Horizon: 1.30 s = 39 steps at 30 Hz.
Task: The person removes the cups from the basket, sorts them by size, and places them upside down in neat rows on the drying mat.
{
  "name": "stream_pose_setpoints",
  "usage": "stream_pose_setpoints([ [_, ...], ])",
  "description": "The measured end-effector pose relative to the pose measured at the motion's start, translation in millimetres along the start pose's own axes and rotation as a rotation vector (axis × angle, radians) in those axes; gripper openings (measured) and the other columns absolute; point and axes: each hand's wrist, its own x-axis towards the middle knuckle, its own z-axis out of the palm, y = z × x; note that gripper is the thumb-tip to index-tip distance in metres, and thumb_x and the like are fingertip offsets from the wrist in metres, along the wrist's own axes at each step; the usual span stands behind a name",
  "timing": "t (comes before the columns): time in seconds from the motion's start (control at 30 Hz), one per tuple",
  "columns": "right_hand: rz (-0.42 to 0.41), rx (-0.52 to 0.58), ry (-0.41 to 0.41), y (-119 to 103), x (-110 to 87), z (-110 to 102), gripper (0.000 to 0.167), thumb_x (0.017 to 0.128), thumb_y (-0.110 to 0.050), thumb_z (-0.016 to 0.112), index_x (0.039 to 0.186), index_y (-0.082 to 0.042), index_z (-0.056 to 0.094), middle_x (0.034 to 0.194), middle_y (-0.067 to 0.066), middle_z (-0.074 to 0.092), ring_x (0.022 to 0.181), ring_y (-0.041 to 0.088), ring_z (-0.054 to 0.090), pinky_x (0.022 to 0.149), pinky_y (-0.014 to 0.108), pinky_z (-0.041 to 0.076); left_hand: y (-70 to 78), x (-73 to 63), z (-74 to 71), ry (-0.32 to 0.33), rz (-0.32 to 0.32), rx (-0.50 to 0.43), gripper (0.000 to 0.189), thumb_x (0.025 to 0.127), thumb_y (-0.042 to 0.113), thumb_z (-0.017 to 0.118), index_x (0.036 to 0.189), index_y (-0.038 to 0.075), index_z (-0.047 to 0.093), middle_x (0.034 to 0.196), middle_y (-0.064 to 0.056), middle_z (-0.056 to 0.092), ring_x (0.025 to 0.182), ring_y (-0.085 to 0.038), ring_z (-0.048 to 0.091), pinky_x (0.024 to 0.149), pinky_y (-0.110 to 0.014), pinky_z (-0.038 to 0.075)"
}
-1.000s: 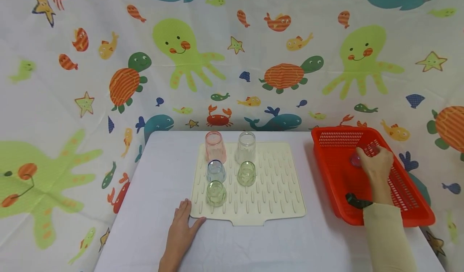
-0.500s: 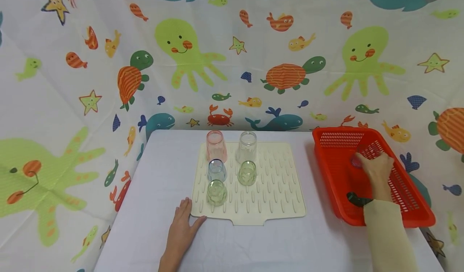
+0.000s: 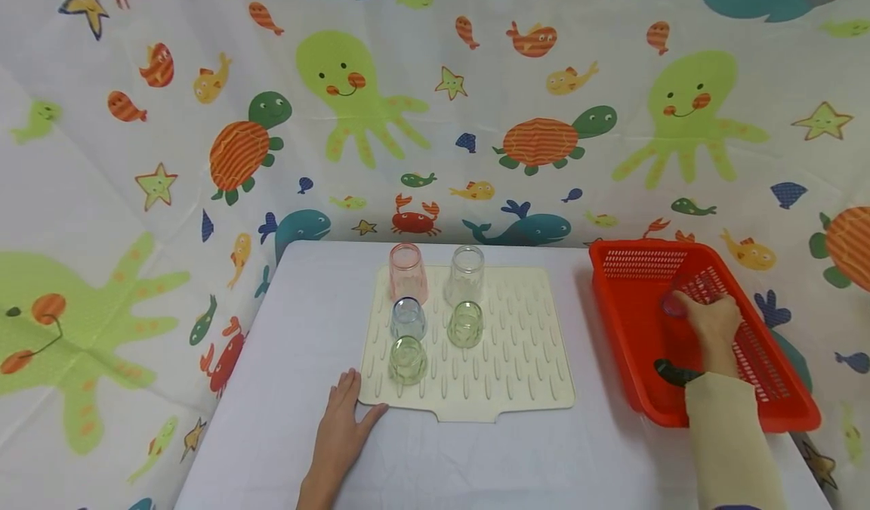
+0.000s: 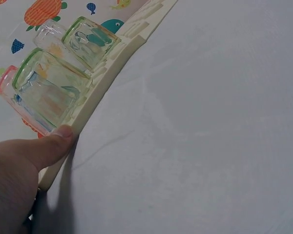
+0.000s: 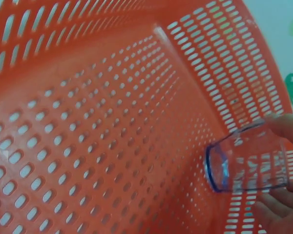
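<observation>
My right hand [image 3: 712, 327] is inside the red plastic basket [image 3: 621, 347], fingers and thumb round the base end of a small glass tumbler [image 5: 251, 161] with a blue rim. In the right wrist view the tumbler lies sideways, its mouth facing left. At the left front corner of the cream drying board [image 3: 510, 374] my left hand [image 3: 340, 434] lies with fingers stretched along the side and thumb at the front edge. Several glasses stand on the board's left half: a tall pink glass [image 3: 408, 279], a tall clear glass [image 3: 465, 279], a blue glass [image 3: 408, 321], and two green glasses [image 3: 408, 363].
The board and basket share a table with a white cloth [image 3: 306, 321]; the basket stands at the right, its wall rising round my right hand. Behind hangs a curtain [image 3: 435, 140] printed with sea animals. The dark wrist camera [image 3: 674, 374] sits near the basket's front.
My right hand stays in the basket on the blue-rimmed tumbler, with only a slight shift of its fingers. The left hand and the glasses on the board keep their places; the head view shifts a little.
</observation>
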Motion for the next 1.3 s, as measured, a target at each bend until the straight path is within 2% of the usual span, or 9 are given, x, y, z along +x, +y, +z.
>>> stream_pose_setpoints([
  [0.07, -0.001, -0.008, 0.012, 1, 1.8, 2, 0.087, 0.093, -0.052, 0.061, 0.142, 0.015, 0.037, 0.132, 0.034, 0.05, 0.11, 0.042, 0.05, 0.073, 0.04, 0.05, 0.0, 0.7, 0.5, -0.003, -0.009, -0.002, 0.092, 0.086, 0.051, 0.073, 0.151, -0.004, 0.037, 0.161, -0.02, 0.034, 0.152, -0.035, 0.028, 0.129, -0.05, 0.02],
  [0.17, 0.017, 0.01, 0.013, 3, 4.0, 4, 0.089, 0.093, -0.053, 0.061, 0.145, 0.013, 0.035, 0.135, 0.032, 0.049, 0.114, 0.041, 0.05, 0.081, 0.047, 0.051, -0.2, 1.7, 0.9, -0.017, -0.023, -0.005, 0.093, 0.086, 0.052, 0.072, 0.152, -0.002, 0.036, 0.162, -0.018, 0.032, 0.153, -0.033, 0.026, 0.13, -0.049, 0.018],
  [0.3, 0.05, 0.056, -0.01, 4, 4.2, 6, 0.09, 0.092, -0.055, 0.061, 0.15, 0.008, 0.031, 0.141, 0.029, 0.045, 0.119, 0.041, 0.048, 0.1, 0.056, 0.051, -0.1, 1.4, 0.9, -0.017, -0.026, -0.002, 0.092, 0.087, 0.051, 0.072, 0.152, -0.002, 0.035, 0.162, -0.018, 0.032, 0.153, -0.033, 0.026, 0.13, -0.049, 0.018],
  [0.4, 0.06, 0.065, -0.019, 2, 3.8, 5, 0.089, 0.093, -0.053, 0.061, 0.15, 0.008, 0.03, 0.143, 0.029, 0.043, 0.121, 0.043, 0.046, 0.109, 0.06, 0.047, 0.0, 0.4, 1.7, -0.004, -0.02, 0.001, 0.092, 0.086, 0.051, 0.073, 0.151, -0.003, 0.037, 0.161, -0.019, 0.034, 0.152, -0.035, 0.028, 0.129, -0.05, 0.02],
  [0.7, 0.061, 0.065, -0.027, 0, 1.9, 5, 0.088, 0.094, -0.052, 0.06, 0.151, 0.007, 0.029, 0.145, 0.029, 0.043, 0.121, 0.044, 0.049, 0.109, 0.061, 0.049, 0.7, -1.7, 0.7, 0.016, -0.009, -0.005, 0.09, 0.086, 0.05, 0.073, 0.149, -0.004, 0.04, 0.16, -0.02, 0.035, 0.151, -0.037, 0.03, 0.128, -0.051, 0.022],
  [0.83, 0.052, 0.054, -0.02, -3, 1.3, 5, 0.085, 0.094, -0.053, 0.059, 0.151, 0.005, 0.033, 0.143, 0.027, 0.048, 0.116, 0.04, 0.053, 0.104, 0.059, 0.052, 0.8, -2.1, 1.3, 0.028, 0.0, -0.001, 0.09, 0.085, 0.05, 0.074, 0.148, -0.005, 0.042, 0.159, -0.02, 0.037, 0.15, -0.037, 0.032, 0.127, -0.051, 0.024],
  [1.03, 0.062, 0.089, -0.028, -10, 0.6, 4, 0.089, 0.093, -0.057, 0.06, 0.154, 0.001, 0.031, 0.149, 0.025, 0.045, 0.121, 0.04, 0.05, 0.111, 0.06, 0.048, 0.3, -1.6, 2.0, 0.025, 0.001, 0.0, 0.089, 0.085, 0.049, 0.075, 0.148, -0.005, 0.041, 0.159, -0.02, 0.037, 0.151, -0.036, 0.031, 0.128, -0.05, 0.023],
  [1.3, 0.054, 0.08, 0.015, -22, -3.2, 4, 0.093, 0.088, -0.062, 0.063, 0.151, -0.001, 0.033, 0.138, 0.017, 0.047, 0.114, 0.03, 0.046, 0.097, 0.046, 0.052, -0.6, -1.2, 0.9, -0.011, -0.012, 0.0, 0.089, 0.087, 0.051, 0.072, 0.15, -0.003, 0.039, 0.161, -0.019, 0.034, 0.152, -0.035, 0.028, 0.129, -0.049, 0.02],
])
